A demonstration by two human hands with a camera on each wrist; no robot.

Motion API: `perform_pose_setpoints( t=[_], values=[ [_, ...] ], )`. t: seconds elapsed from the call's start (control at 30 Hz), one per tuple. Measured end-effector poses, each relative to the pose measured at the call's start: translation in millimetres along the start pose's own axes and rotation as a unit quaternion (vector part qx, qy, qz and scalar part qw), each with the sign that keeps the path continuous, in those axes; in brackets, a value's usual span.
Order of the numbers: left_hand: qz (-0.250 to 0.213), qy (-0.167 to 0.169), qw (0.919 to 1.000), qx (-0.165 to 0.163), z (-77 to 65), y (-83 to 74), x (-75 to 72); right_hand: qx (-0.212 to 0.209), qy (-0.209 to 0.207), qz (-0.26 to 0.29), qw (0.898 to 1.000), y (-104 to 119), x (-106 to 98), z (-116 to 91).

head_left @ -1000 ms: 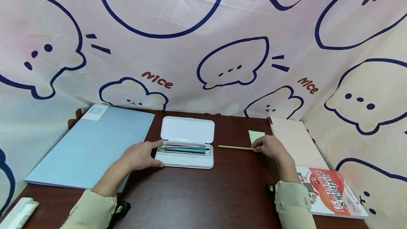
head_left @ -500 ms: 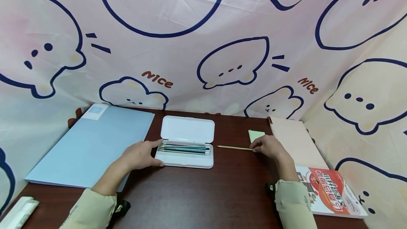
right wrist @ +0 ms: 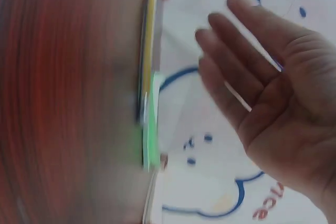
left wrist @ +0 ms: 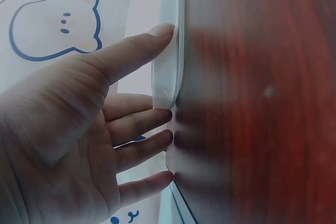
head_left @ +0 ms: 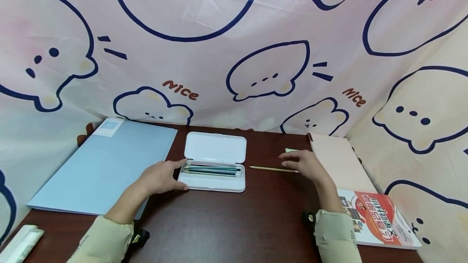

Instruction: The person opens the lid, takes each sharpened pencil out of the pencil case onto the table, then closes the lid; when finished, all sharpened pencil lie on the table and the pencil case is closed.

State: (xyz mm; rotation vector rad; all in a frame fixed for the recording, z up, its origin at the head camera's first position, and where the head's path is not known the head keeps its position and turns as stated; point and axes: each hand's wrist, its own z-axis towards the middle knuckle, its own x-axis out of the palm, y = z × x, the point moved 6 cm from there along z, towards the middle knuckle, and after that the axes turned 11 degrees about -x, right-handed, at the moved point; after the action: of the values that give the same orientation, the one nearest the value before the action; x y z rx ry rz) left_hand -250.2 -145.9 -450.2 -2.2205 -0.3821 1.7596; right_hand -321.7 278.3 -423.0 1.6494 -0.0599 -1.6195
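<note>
Lets go of the pencil (head_left: pixel 270 169) with the right hand (head_left: pixel 308 164), now spread loosely just above; leaves it unheld on the table (head_left: pixel 234 222), outside the open pencil case (head_left: pixel 215 184), still gripped at its left end by the left hand (head_left: pixel 161 177).

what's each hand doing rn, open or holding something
Left hand: holding the white case at its left end.
Right hand: open, holding nothing.
</note>
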Motion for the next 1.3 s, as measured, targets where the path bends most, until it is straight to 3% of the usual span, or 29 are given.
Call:
perform_pose_setpoints(
  t=[0.2,0.4,0.57,0.83,1.13,1.3],
  values=[
    [0.001,-0.002,1.0000,-0.002,-0.1,-0.8,-1.3,-0.033,0.027,0.060,0.997,36,29,20],
    [0.002,-0.005,1.0000,-0.001,-0.4,-2.5,-1.1,-0.030,0.067,0.071,0.995,65,67,41],
    [0.003,-0.006,1.0000,-0.003,0.4,-1.4,0.0,-0.057,0.105,0.070,0.990,91,89,56],
    [0.003,-0.009,0.9999,-0.003,1.0,-1.6,-0.4,-0.082,0.141,-0.007,0.987,109,107,72],
    [0.002,-0.007,1.0000,-0.004,-1.8,-2.6,-2.7,-0.072,0.139,-0.085,0.984,117,113,79],
    [0.004,-0.007,0.9999,-0.007,-2.6,-1.8,-2.8,-0.083,0.133,-0.152,0.976,120,115,84]
  ],
)
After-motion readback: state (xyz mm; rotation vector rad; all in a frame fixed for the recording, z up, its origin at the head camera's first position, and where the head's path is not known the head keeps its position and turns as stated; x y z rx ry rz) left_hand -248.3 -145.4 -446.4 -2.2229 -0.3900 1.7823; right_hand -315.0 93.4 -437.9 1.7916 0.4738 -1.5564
